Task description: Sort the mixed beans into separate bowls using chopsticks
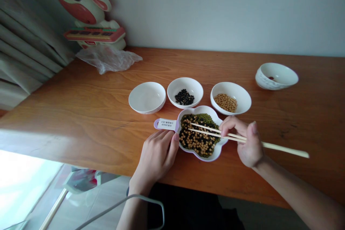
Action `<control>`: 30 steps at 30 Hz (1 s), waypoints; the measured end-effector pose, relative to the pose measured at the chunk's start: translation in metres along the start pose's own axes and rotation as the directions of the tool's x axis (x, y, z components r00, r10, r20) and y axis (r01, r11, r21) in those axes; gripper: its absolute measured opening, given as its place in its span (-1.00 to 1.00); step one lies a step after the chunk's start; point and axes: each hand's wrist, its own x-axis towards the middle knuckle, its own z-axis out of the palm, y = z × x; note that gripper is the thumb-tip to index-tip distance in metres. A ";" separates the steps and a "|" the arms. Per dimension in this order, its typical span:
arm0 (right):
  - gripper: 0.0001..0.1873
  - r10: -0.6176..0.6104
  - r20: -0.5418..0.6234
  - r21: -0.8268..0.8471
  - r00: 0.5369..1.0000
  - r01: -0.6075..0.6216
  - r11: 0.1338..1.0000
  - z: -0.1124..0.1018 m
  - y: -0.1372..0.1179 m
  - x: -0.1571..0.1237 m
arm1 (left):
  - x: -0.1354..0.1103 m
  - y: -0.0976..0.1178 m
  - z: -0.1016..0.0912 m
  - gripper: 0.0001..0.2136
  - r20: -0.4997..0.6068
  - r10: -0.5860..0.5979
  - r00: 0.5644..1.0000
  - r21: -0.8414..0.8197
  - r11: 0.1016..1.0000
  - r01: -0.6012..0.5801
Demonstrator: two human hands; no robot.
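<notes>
My right hand point(244, 140) is closed around a pair of wooden chopsticks point(280, 148). Their tips reach down among the mixed beans point(198, 137), which are yellow, black and green, in a white flower-shaped dish point(211, 156) with a purple rim. Beside the dish's labelled handle point(166, 124), my left hand point(157, 156) has its fingers curled and its thumb at the rim, steadying the dish. Behind stand three white bowls: the left bowl point(147, 97) shows no beans, the middle bowl point(172, 91) holds black beans point(184, 97), and the right bowl point(244, 97) holds yellow soybeans point(225, 102).
A textured white bowl point(265, 82) with a small reddish thing inside stands at the back right of the wooden table point(102, 115). A crumpled plastic bag point(110, 58) and a cow-shaped toy keyboard point(95, 35) are at the back left. A grey cable point(129, 198) crosses near my left forearm.
</notes>
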 end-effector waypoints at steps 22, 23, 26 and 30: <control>-0.27 0.002 -0.007 -0.034 1.000 -0.002 0.999 -0.003 0.007 0.000 | 0.001 0.000 0.001 -0.69 -0.027 0.011 1.000 0.004 1.000 -0.011; -0.27 -0.004 -0.007 -0.033 1.000 0.004 0.999 -0.003 0.007 0.000 | 0.001 0.000 0.001 -0.69 -0.024 0.010 1.000 0.005 1.000 -0.010; -0.27 -0.017 -0.012 -0.019 1.000 0.017 1.000 -0.004 0.008 0.000 | 0.002 -0.001 0.001 -0.69 -0.012 0.011 1.000 0.010 1.000 -0.011; -0.24 0.009 -0.029 -0.018 1.000 -0.009 1.000 -0.006 0.008 0.001 | 0.001 0.000 0.001 -0.69 -0.019 0.020 1.000 0.016 1.000 -0.020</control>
